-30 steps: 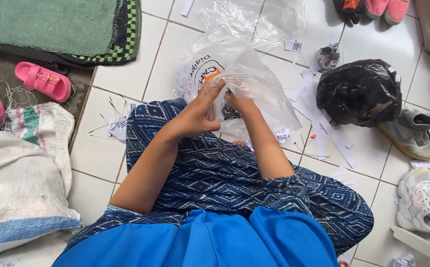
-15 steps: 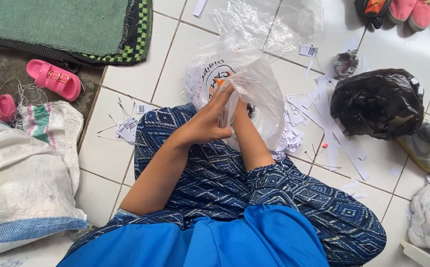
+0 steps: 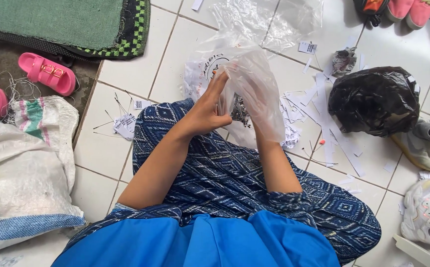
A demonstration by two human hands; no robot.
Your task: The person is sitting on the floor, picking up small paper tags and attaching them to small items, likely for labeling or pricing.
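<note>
Clear plastic bag [image 3: 254, 94] is held up above the lap, over the white tiled floor [image 3: 141, 74]. The right hand [image 3: 262, 106] is sheathed inside it to the wrist, fingers apparently spread against the film, though the film blurs them. The left hand [image 3: 210, 106] is pressed flat against the bag's outer side, fingers straight and together, pinning the film. A dark cluster of small items [image 3: 239, 111] is seen just below the grip; its kind cannot be told. The step in hand is judged to be opening or reaching into the bag. Paper tags [image 3: 323, 99] are scattered to the right of the grip, a black plastic bag [image 3: 373, 101] beyond them. A woven sack [image 3: 22, 168] lies well to the left.
</note>
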